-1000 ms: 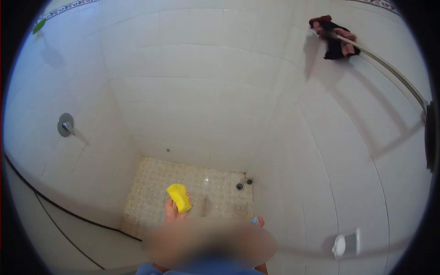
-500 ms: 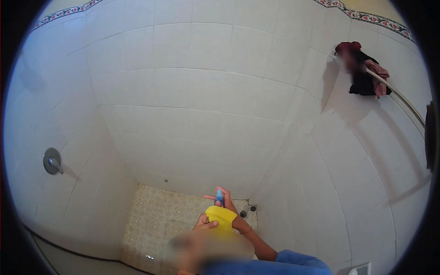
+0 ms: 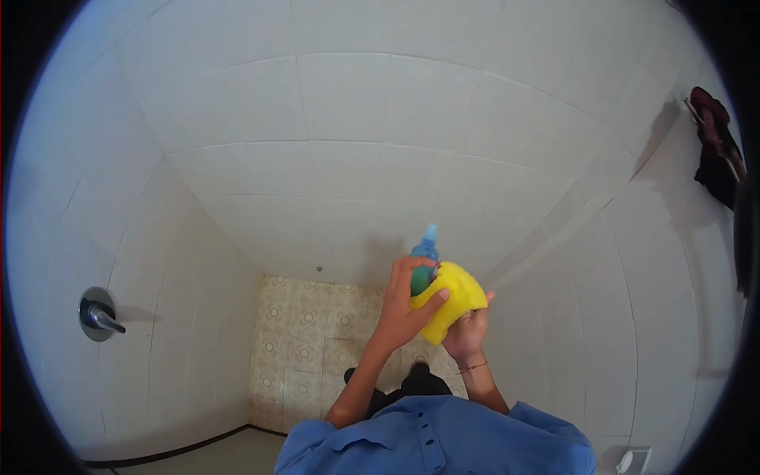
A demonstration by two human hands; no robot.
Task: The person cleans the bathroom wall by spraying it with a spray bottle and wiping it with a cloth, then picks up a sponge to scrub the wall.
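My left hand [image 3: 402, 307] is closed around a blue-and-green bottle [image 3: 425, 252] with a light blue tip. Its thumb presses on a yellow cloth [image 3: 453, 297] beside the bottle. My right hand [image 3: 469, 332] is palm up under the cloth's right side, touching it, and a fingertip shows past the edge. The cloth hides most of that hand's fingers. Much of the bottle's lower part is behind my left hand and the cloth.
White tiled walls [image 3: 348, 182] surround a patterned tile floor [image 3: 293, 332]. A metal shower handle [image 3: 100, 315] sits on the left wall. Dark and reddish cloths [image 3: 716, 154] hang at the upper right. A white fixture [image 3: 633, 461] is at the lower right.
My view has tilted down. The cloth and bottle appear higher and farther right. My left fingers now wrap the bottle, which was by my right hand before; my right hand is now under the cloth.
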